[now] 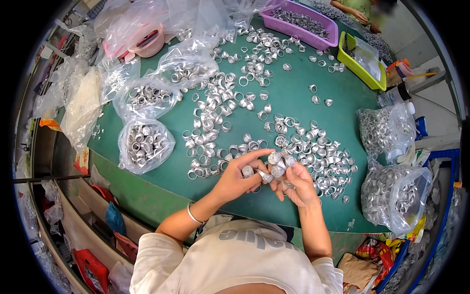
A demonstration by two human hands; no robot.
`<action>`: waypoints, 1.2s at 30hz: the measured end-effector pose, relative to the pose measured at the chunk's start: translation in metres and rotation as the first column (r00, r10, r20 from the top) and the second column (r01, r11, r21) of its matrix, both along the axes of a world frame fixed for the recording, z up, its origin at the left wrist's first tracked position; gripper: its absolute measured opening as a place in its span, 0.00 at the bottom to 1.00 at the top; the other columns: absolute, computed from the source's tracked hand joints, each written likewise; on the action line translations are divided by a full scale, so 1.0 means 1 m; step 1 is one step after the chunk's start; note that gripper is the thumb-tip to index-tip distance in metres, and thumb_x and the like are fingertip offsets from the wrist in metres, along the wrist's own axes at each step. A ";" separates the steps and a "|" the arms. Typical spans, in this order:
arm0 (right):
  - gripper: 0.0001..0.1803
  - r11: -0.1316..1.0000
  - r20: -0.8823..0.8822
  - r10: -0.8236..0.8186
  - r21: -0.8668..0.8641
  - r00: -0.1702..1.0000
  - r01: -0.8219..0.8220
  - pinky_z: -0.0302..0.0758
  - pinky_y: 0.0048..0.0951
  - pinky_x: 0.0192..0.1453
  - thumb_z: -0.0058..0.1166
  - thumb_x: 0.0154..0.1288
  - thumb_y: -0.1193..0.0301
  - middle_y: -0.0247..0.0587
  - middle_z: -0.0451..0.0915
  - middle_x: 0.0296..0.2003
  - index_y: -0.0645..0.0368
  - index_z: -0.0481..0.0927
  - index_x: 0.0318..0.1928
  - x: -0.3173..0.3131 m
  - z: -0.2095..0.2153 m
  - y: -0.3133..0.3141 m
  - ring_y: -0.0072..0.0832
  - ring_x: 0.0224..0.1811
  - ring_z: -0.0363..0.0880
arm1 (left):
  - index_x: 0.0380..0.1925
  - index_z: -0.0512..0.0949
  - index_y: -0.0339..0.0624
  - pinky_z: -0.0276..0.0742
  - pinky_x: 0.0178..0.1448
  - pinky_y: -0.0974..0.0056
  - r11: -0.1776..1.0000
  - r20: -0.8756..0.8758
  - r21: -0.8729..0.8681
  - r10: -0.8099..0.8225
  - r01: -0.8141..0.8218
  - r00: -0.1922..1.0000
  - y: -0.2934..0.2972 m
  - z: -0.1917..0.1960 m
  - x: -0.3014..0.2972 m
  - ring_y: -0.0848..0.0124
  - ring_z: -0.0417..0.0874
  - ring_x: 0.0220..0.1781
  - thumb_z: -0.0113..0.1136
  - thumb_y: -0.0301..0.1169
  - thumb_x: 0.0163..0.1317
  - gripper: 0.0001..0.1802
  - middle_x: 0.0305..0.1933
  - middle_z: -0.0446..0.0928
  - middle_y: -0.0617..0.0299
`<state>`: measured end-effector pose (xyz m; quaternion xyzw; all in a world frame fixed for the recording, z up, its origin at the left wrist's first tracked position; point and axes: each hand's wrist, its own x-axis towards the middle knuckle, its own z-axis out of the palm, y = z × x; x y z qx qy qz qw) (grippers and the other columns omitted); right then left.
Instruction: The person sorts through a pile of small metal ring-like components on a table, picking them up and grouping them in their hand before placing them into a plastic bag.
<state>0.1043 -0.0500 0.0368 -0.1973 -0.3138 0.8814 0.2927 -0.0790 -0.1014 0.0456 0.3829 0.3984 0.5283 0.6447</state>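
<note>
Several chunky silver-coloured rings (277, 165) with broad round tops are gathered between my two hands, just above the near part of the green table (161, 182). My left hand (240, 172), with a bangle at its wrist, is closed on some of them; one ring top (247, 171) shows at its fingers. My right hand (299, 187) is closed on others, its thumb against the cluster. The fingers partly hide the rings' bands. Loose rings (320, 154) lie spread just beyond and right of my hands, and another heap (210, 122) lies to the left.
Clear plastic bags of rings stand at the left (146, 144) and right (394, 196). A purple basket (333, 35) and a yellow-green basket (364, 73) stand at the back right. A pink bowl (149, 46) sits back left. Another person's arm (350, 10) shows at the far edge.
</note>
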 end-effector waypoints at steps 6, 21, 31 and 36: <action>0.26 0.999 0.010 0.010 -0.045 1.000 -0.010 0.70 0.21 0.19 0.40 0.71 0.63 0.41 0.73 0.42 0.61 0.57 0.64 -0.009 0.008 -0.002 0.27 0.31 0.74 | 0.52 0.70 0.34 0.64 0.19 0.76 0.998 0.003 -0.008 0.068 -0.068 0.998 -0.007 -0.011 0.000 0.80 0.71 0.20 0.53 0.16 0.56 0.21 0.30 0.77 0.61; 0.23 0.989 0.119 0.050 -0.144 0.992 -0.032 0.55 0.18 0.15 0.37 0.72 0.62 0.42 0.73 0.37 0.63 0.61 0.61 -0.032 0.016 -0.004 0.20 0.19 0.64 | 0.43 0.74 0.33 0.61 0.17 0.76 0.977 0.244 -0.196 0.133 -0.086 0.960 -0.019 -0.009 -0.019 0.79 0.70 0.18 0.54 0.23 0.60 0.11 0.28 0.75 0.58; 0.20 0.963 -0.177 0.125 -0.216 0.976 -0.163 0.57 0.18 0.19 0.35 0.73 0.63 0.47 0.70 0.42 0.60 0.63 0.58 -0.041 0.005 0.001 0.20 0.19 0.61 | 0.41 0.73 0.30 0.60 0.17 0.75 0.941 0.171 -0.185 0.315 -0.284 0.934 -0.047 -0.005 -0.042 0.79 0.70 0.17 0.51 0.21 0.60 0.10 0.27 0.76 0.58; 0.17 0.945 -0.184 0.183 -0.238 0.966 -0.225 0.56 0.17 0.19 0.34 0.73 0.64 0.46 0.70 0.42 0.56 0.64 0.57 -0.061 0.006 0.000 0.17 0.18 0.58 | 0.41 0.72 0.31 0.59 0.17 0.76 0.910 0.165 -0.194 0.398 -0.366 0.902 -0.066 -0.018 -0.055 0.79 0.69 0.17 0.51 0.22 0.60 0.09 0.26 0.76 0.58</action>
